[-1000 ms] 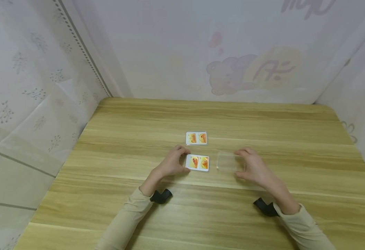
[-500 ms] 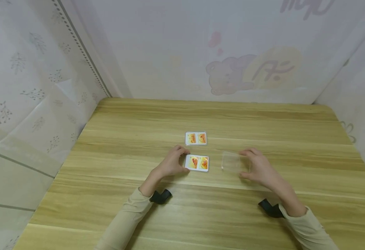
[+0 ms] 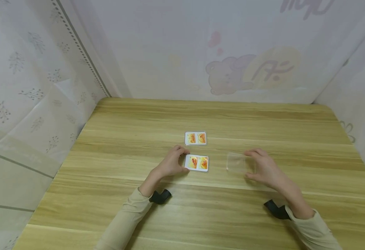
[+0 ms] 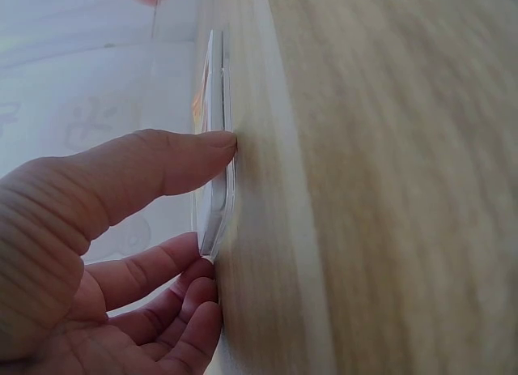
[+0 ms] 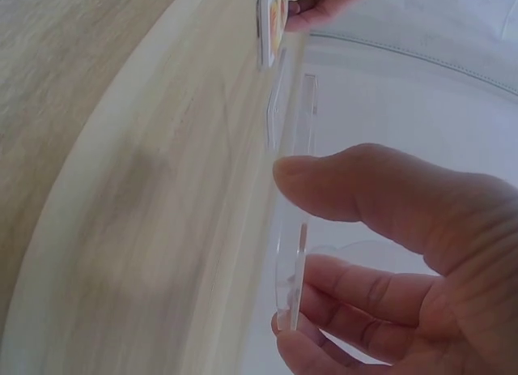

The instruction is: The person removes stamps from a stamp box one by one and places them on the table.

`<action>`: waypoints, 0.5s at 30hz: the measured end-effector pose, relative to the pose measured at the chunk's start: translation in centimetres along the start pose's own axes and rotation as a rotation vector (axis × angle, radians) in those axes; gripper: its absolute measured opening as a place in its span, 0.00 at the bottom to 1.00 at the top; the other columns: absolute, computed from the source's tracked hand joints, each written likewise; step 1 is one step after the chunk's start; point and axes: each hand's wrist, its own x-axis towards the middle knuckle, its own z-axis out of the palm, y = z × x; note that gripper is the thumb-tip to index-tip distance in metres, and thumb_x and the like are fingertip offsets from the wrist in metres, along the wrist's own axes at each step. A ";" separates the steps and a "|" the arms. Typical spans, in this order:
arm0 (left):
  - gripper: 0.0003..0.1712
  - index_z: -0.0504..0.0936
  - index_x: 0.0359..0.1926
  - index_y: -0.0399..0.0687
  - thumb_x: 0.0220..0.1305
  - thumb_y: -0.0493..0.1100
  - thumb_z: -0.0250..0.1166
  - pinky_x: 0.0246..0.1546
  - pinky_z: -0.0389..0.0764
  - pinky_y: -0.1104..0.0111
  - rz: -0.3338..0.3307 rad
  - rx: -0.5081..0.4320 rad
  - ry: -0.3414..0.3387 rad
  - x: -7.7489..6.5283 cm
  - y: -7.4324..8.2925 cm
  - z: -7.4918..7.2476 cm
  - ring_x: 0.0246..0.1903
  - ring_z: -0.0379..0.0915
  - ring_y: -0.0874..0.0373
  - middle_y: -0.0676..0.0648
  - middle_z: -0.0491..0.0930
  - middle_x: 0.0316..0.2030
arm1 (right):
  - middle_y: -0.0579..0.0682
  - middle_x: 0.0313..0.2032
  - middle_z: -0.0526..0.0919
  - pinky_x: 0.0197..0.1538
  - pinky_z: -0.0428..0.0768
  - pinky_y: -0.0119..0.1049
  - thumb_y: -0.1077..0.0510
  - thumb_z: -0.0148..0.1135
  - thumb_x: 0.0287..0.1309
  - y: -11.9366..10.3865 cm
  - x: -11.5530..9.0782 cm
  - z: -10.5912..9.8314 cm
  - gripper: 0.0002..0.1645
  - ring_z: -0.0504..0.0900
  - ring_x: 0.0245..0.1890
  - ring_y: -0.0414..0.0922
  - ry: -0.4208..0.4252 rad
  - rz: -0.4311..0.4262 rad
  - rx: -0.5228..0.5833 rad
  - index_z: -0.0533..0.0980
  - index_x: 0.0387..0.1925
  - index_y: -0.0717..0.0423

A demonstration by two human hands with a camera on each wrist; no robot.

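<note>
My left hand pinches the left end of a deck of cards, with yellow and orange pictures on its top card. In the left wrist view the deck sits in a shallow clear base on the table, thumb at one side and fingertips at the other. To the right, my right hand holds a clear plastic lid by its edges, raised off the wood in the right wrist view. Farther back lies a second, similar card deck with a clear rim round it.
The wood-grain table spreads under both hands. A pale printed curtain hangs behind its far edge, with more fabric at both sides. Black bands stick out at the wrists.
My right hand has moved to the right with the clear lid, away from the near deck. The left hand and both decks have stayed in place.
</note>
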 end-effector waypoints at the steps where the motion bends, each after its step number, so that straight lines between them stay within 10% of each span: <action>1: 0.30 0.76 0.46 0.31 0.38 0.32 0.77 0.51 0.70 0.57 -0.004 0.001 -0.001 0.0 0.0 0.0 0.45 0.68 0.48 0.40 0.72 0.43 | 0.65 0.46 0.74 0.47 0.74 0.56 0.69 0.76 0.32 0.1 -0.1 0.0 0.38 0.73 0.46 0.61 -0.002 -0.002 -0.001 0.71 0.51 0.74; 15: 0.30 0.76 0.47 0.32 0.39 0.33 0.76 0.52 0.69 0.57 -0.019 -0.001 -0.009 0.1 -0.1 0.0 0.47 0.68 0.48 0.41 0.72 0.44 | 0.64 0.44 0.75 0.44 0.75 0.55 0.69 0.77 0.29 1.3 -1.1 -0.2 0.38 0.74 0.44 0.60 0.035 -0.082 -0.023 0.72 0.48 0.73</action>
